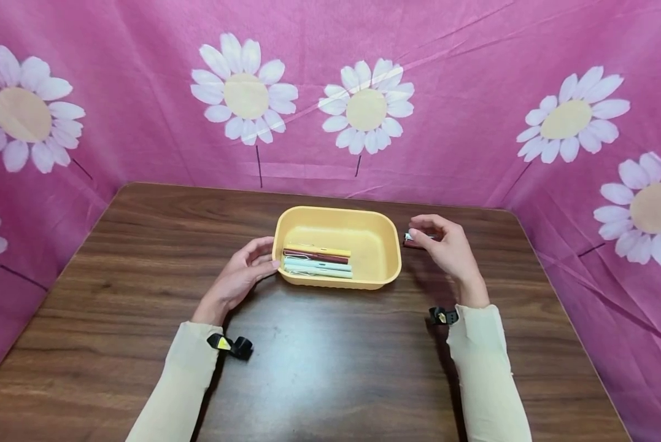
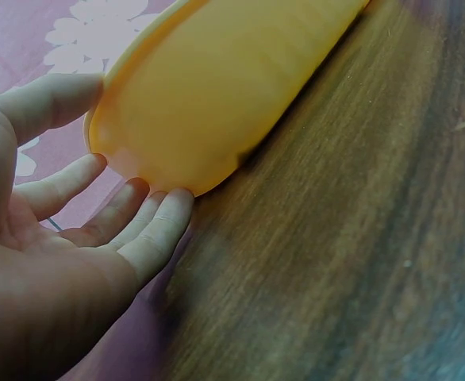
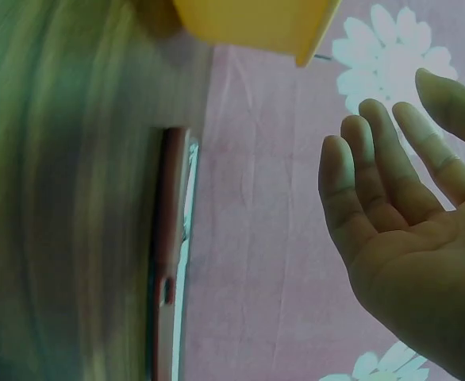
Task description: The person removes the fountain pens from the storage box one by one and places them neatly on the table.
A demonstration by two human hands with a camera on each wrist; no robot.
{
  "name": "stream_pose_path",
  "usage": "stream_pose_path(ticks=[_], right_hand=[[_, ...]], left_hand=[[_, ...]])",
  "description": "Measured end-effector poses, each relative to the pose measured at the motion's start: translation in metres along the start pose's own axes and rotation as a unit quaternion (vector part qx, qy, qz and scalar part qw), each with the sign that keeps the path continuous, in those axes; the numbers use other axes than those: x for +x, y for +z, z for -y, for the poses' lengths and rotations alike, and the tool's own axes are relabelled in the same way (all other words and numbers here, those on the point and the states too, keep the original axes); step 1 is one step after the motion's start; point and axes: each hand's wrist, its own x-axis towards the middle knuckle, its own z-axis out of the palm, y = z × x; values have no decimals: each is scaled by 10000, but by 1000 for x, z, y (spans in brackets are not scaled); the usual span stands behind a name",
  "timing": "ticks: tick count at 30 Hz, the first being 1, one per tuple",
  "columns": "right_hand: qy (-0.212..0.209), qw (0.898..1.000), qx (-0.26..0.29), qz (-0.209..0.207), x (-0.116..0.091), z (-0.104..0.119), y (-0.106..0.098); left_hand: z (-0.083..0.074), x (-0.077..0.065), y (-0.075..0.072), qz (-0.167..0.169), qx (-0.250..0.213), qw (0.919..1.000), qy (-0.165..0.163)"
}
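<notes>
A yellow plastic basket [image 1: 336, 209] sits on the table, with several pens in its left part: a yellow pen [image 1: 330, 251], a dark red pen [image 1: 321, 257] and pale blue-green pens [image 1: 324, 274]. My left hand [image 1: 243, 270] rests its fingertips and thumb against the basket's left end, fingers loosely extended. Right of the basket, my right hand [image 1: 443, 245] hovers over another dark red pen [image 3: 171, 190] and a pale pen [image 3: 182, 294], which lie side by side. Its fingers are relaxed and hold nothing in the right wrist view. The hand partly covers those two pens in the head view.
The brown wood-grain table [image 1: 308, 362] extends around the basket and toward the front. A pink cloth with white flowers [image 1: 446, 123] hangs along its back and sides. Each wrist carries a small black strap device [image 1: 231, 345].
</notes>
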Motion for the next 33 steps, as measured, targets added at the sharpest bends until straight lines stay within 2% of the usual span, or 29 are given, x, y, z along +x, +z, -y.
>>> stream_pose_path(ticks=[5,15,25,33], right_hand=[[-167,9982,561,93,1,7,6],[-387,9989,144,224,5,18,24],[-399,9933,590,908,13,19,57],[-414,9913,463,1163,19,16,69]], left_hand=[[1,0,0,-8,-10,10000,1],[2,0,1,1,-18,10000,75],[2,0,0,19,-40,9999,96],[2,0,-1,37,-28,9999,115]])
